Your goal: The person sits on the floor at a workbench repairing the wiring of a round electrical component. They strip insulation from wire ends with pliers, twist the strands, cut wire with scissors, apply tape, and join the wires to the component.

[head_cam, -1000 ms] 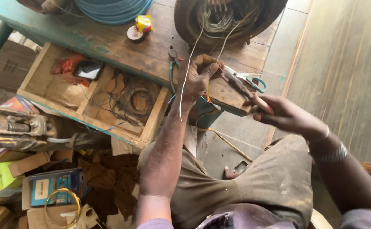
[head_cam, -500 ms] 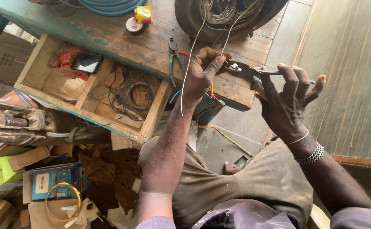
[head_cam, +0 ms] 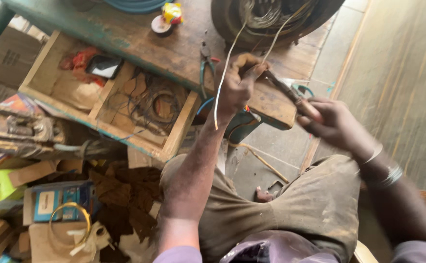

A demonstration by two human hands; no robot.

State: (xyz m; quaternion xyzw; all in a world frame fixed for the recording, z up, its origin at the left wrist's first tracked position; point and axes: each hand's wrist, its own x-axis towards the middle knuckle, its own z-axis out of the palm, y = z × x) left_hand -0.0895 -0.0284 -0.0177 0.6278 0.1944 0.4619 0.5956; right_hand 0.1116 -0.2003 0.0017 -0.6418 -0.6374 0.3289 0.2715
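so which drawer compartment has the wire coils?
The right compartment of the open wooden drawer, nearest the left hand. The left compartment holds red cloth and a dark flat object instead.

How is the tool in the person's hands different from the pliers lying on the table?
The tool is gripped by both hands, right hand and left hand, tilted above the table. The pliers lie flat, untouched. The tool looks dark and brownish; the pliers have teal handles. Both are long hand tools.

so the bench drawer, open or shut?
Open. The wooden drawer is pulled out from under the bench, its compartments exposed with coiled wire lying inside.
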